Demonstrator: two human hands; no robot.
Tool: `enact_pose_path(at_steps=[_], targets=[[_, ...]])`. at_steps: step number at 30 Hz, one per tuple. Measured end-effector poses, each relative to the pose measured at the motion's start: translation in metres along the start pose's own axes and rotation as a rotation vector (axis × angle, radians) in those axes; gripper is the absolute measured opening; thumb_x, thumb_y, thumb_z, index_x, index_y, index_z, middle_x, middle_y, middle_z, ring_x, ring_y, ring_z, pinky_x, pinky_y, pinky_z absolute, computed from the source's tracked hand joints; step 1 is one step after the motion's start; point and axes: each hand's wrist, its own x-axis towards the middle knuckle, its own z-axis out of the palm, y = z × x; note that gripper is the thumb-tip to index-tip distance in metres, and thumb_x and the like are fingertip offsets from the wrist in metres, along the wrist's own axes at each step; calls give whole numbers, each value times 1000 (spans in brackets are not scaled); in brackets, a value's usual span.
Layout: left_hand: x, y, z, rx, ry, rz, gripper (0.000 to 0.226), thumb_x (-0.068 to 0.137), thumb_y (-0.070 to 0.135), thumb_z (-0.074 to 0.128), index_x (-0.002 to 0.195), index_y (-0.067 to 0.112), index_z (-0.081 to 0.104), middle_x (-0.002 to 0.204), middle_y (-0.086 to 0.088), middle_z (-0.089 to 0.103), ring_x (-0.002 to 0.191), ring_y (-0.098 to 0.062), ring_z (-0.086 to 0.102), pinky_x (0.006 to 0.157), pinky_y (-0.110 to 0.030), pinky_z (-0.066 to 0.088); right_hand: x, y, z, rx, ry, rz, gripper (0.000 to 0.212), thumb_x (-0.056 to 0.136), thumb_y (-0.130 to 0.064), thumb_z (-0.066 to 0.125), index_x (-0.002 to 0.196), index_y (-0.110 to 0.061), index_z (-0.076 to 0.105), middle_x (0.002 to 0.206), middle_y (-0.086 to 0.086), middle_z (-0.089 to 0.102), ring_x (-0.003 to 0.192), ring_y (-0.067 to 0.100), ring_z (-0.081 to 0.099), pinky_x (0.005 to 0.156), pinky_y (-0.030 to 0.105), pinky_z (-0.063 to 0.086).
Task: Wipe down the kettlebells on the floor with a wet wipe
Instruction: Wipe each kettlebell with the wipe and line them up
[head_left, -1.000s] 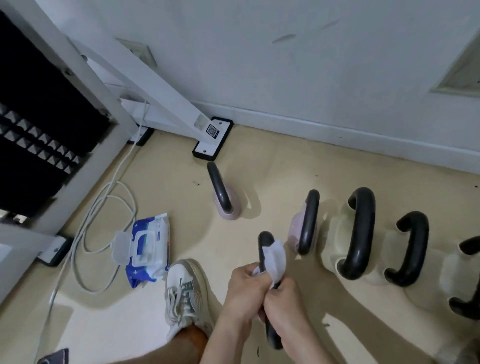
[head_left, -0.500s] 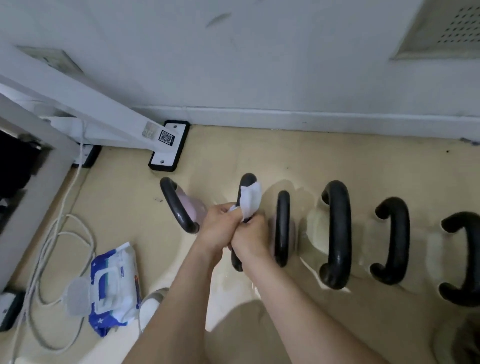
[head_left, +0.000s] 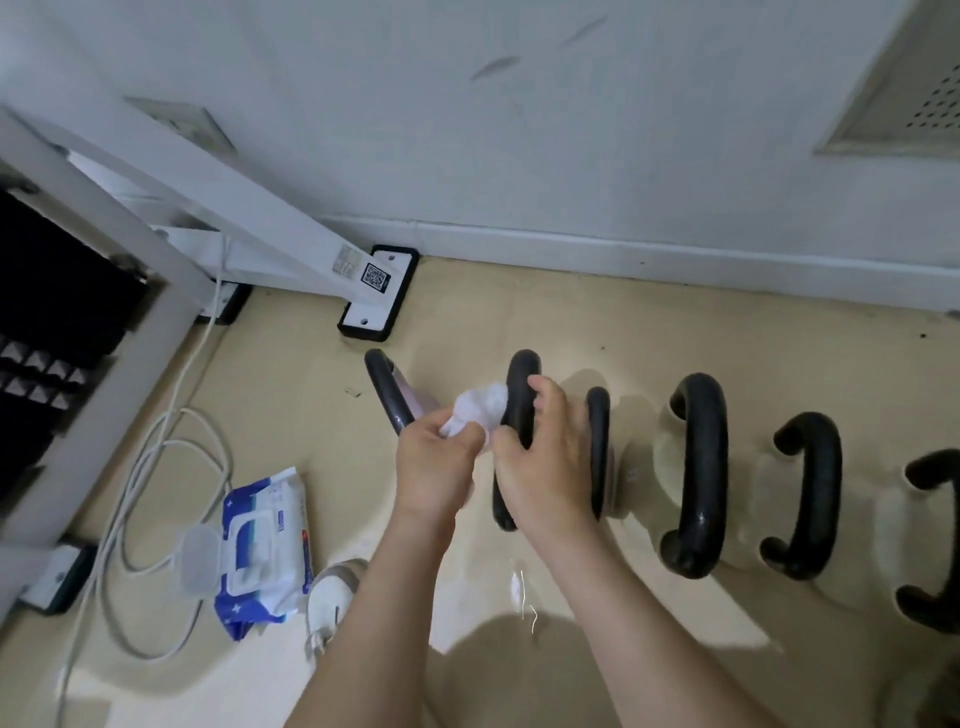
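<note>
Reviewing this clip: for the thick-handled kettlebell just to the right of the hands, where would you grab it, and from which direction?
Take the kettlebell by the top of its black handle, coming straight down from above. The handle arches up over the pale body, so its crown faces upward with a gap underneath where fingers can curl round it.

Black-handled kettlebells (head_left: 698, 467) stand in a row on the floor (head_left: 519, 317); a crumpled white wet wipe (head_left: 480, 408) touches the second handle (head_left: 522, 384) from left.

The left hand (head_left: 435, 467) pinches the wipe (head_left: 480, 410); the right hand (head_left: 540, 467), just beside it, grips a handle (head_left: 522, 376).
</note>
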Motion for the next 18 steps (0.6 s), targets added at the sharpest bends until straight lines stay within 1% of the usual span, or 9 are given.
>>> enact_pose_path(at_steps=[2, 4, 6, 9, 11, 13, 15, 17, 18], targets=[[-8, 1, -11, -50, -53, -16, 9, 80, -5, 48, 73, -6, 55, 57, -3, 36, 47, -15, 24, 43, -19, 20, -6, -12, -2, 178, -118, 65, 32, 84, -38, 55, 115, -29, 56, 112, -1, 61, 106, 19, 58, 96, 43, 48], [-16, 4, -22, -55, -162, 15, 11, 84, -4, 54, 80, -4, 64, 52, 4, 46, 39, -8, 31, 40, -15, 25, -13, -17, 0, 426, -291, 246, 29, 87, -45, 59, 107, -24, 62, 103, -2, 71, 97, 16, 67, 86, 40, 57], [-16, 3, -32, -74, -247, 16, 10, 85, -1, 60, 82, 1, 69, 56, 2, 52, 40, -7, 35, 41, -13, 27, -17, -15, 5, 644, -308, 351, 21, 90, -30, 64, 103, -14, 69, 99, 4, 75, 95, 17, 71, 81, 32, 58], [-7, -5, -52, -209, -225, -44, 14, 70, 16, 74, 83, 12, 74, 73, -10, 58, 62, -19, 43, 56, -23, 29, -18, -16, 16, 777, -257, 399, 14, 93, -9, 59, 97, -4, 71, 95, 13, 74, 85, 20, 69, 73, 26, 53], [1, -12, -69, -357, -124, -107, 18, 65, 15, 75, 83, 14, 72, 74, -6, 64, 64, -18, 53, 58, -24, 34, -13, -19, 21, 757, -286, 379, 17, 92, 1, 55, 94, -6, 70, 89, 13, 69, 78, 18, 60, 69, 27, 49], [8, -19, -86, -446, -52, -140, 25, 64, 11, 71, 89, 12, 71, 77, -7, 66, 65, -18, 59, 61, -27, 40, -7, -25, 25, 648, -357, 304, 25, 89, 8, 52, 95, -9, 70, 82, 10, 65, 71, 15, 56, 67, 27, 45], [15, -26, -98, -501, -16, -172, 33, 65, 10, 71, 98, 11, 69, 83, -11, 64, 70, -23, 56, 62, -29, 39, 1, -31, 27, 540, -365, 245, 27, 87, 10, 52, 92, -12, 67, 76, 5, 65, 58, 8, 58, 59, 19, 45], [23, -33, -104, -455, 66, -191, 28, 71, 9, 73, 98, 15, 70, 82, -10, 59, 71, -22, 50, 63, -31, 36, 12, -34, 35, 430, -331, 213, 6, 85, 1, 56, 82, -1, 60, 73, 4, 60, 55, 11, 53, 55, 19, 42], [28, -35, -105, -396, 124, -178, 22, 75, 8, 72, 95, 17, 71, 79, -7, 56, 68, -19, 46, 63, -31, 34, 19, -34, 42, 332, -309, 188, 13, 80, -7, 57, 79, 6, 56, 70, 4, 54, 60, 15, 47, 59, 22, 38]])
